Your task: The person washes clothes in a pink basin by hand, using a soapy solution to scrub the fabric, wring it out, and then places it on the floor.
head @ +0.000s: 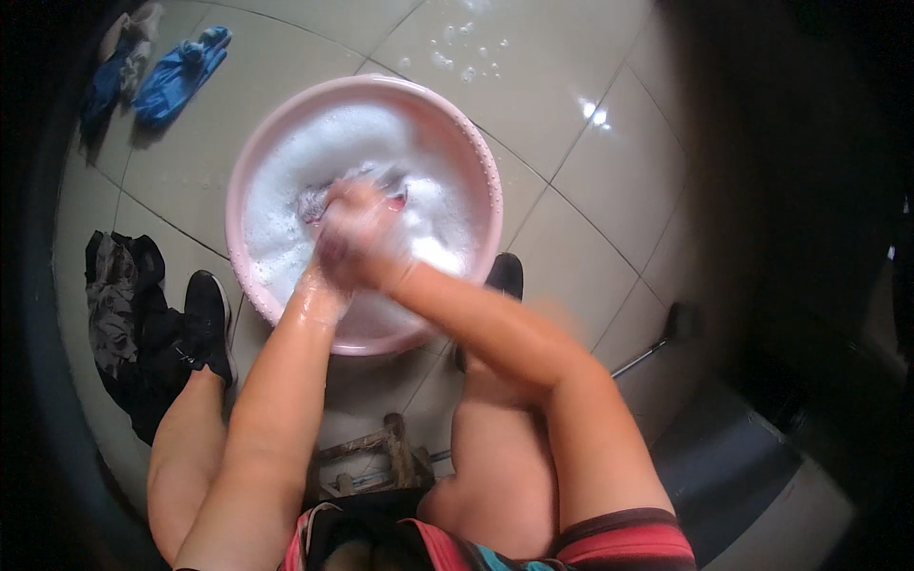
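In front of me stands a round pink plastic basin [239, 235] holding soapy water thick with white foam [285, 153]. My two hands are pressed close together over its middle, blurred by motion. A wet greyish cloth [312, 205] with reddish parts shows beyond and beside the fingers. My right hand [365, 218] lies over the cloth and appears to grip it. Close against it, my left hand [332, 250] looks closed on the near part of the bundle, its fingers partly hidden. Both wrists are wet.
Blue cloth [175, 82] and other garments [132, 53] lie on the tiled floor [578, 214] at upper left. Dark clothing [118, 307] lies beside my black left shoe [207, 314]. Below the basin is a wooden stool frame [393, 450]. Soap bubbles [468, 50] dot the tiles.
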Motion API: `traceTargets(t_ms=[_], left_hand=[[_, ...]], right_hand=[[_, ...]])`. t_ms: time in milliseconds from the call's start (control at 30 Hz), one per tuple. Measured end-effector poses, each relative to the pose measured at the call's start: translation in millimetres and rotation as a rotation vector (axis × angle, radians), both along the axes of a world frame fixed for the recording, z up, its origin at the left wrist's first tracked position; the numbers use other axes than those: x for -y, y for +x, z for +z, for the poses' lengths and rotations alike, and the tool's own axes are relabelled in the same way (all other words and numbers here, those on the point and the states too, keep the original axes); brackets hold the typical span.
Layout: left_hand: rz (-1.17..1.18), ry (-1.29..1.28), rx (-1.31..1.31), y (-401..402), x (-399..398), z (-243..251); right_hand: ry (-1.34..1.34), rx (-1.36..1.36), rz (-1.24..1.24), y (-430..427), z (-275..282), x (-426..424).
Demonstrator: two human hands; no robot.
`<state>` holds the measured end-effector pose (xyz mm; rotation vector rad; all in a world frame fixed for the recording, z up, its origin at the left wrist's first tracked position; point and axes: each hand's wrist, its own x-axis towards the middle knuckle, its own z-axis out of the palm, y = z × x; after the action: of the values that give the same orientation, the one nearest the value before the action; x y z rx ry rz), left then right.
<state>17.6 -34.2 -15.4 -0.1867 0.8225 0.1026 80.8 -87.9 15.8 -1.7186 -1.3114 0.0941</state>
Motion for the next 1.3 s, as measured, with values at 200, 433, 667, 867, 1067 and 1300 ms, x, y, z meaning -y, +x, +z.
traceTargets(t_ms=[200, 433, 667, 867, 1067, 1300], left_hand=[[-0.092, 0.060, -0.152, -3, 7, -10], [-0.143, 0.274, 0.106, 6, 2, 21], [0.071, 0.648, 0.228, -38, -3, -25], [-0.104, 0.139, -0.121, 34, 15, 43], [-0.104, 0.075, 0.177, 6, -10, 35], [0.140, 0.377, -0.078, 17, -22, -8]], right_hand=[[-0.335, -0.048, -0.080, -22, -4, 13], [-0.226, 0.033, -0.064, 7, -8, 6], [0.018, 0.058, -0.051, -35, 22, -15], [-0.480, 0.355, -0.328, 46, -22, 12], [-0.197, 0.276, -0.133, -12, 3, 2], [-0.326, -0.166, -0.780, 44, -88, 20]])
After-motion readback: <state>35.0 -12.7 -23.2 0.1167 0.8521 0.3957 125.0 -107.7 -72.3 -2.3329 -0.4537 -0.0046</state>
